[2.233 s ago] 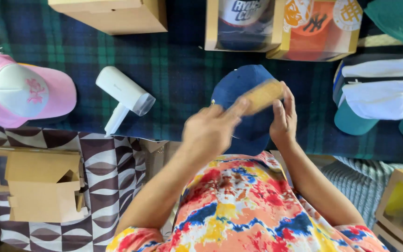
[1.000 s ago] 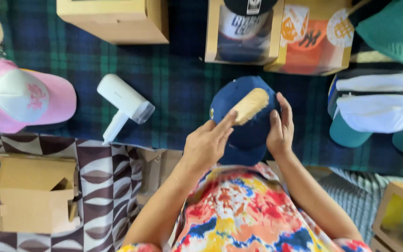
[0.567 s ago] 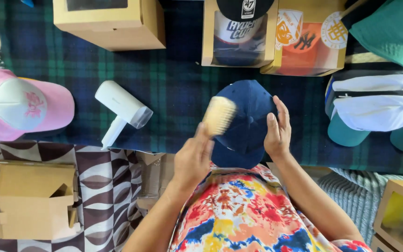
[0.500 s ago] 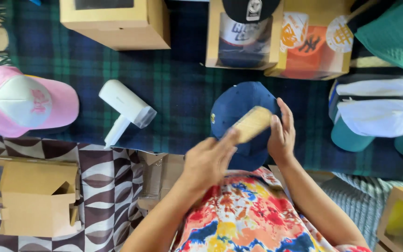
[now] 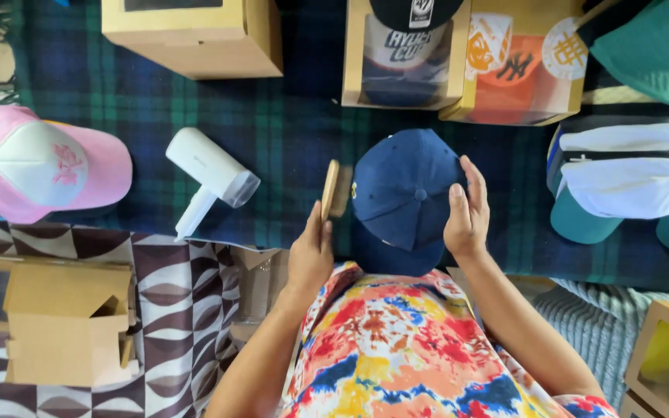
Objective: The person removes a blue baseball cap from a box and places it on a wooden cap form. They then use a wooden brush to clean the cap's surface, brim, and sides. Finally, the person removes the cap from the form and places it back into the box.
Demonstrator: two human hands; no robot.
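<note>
While right hand [image 5: 466, 220] steadies navy cap [image 5: 406, 197], brush [image 5: 330, 190] seemingly just left.

A dark blue and green plaid blanket [image 5: 288, 139] covers the surface across the upper part of the view, with a fringed edge at the far left. Below it on the left lies a cloth with a brown and white wave pattern [image 5: 172, 310]. At the lower right a pale striped fabric [image 5: 613, 325] shows. Cardboard boxes [image 5: 195, 35] stand along the far edge of the blanket, and a folded cardboard piece [image 5: 63, 325] rests on the patterned cloth. The light is even and bright, with soft shadows. No walls or windows are visible.
</note>
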